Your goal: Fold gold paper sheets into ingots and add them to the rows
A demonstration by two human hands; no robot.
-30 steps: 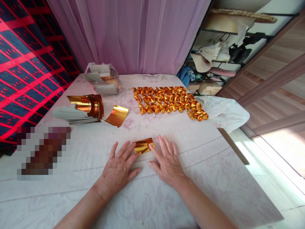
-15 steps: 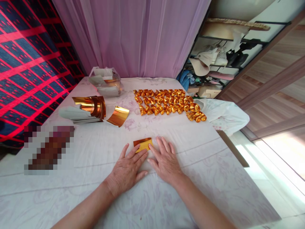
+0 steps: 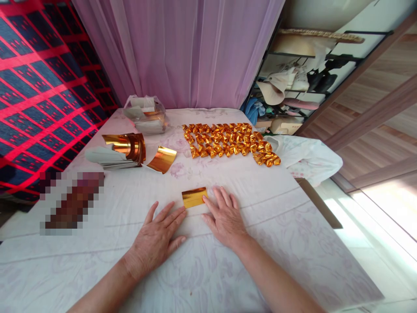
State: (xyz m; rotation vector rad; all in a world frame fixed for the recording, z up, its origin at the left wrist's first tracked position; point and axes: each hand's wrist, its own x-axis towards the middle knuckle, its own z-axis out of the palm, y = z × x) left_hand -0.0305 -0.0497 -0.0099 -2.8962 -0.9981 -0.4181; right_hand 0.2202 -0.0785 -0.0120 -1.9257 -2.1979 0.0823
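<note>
A folded piece of shiny gold foil paper lies flat on the table between my hands. My left hand is flat with its fingers spread, its fingertips at the paper's lower left corner. My right hand also lies open, and its index fingertip touches the paper's right edge. Farther back, a single gold sheet rests beside a stack of curled gold sheets with white backs. Rows of folded gold foil pieces stand at the back right of the table.
A clear plastic bag of paper sits at the back left. A white plastic bag hangs by the table's right edge. Behind are a purple curtain and a shelf with hats and shoes. A blurred patch covers the left side.
My left hand has slid left off the gold paper, uncovering its left part. My right hand stays at the paper's right edge. The view has shifted slightly.
</note>
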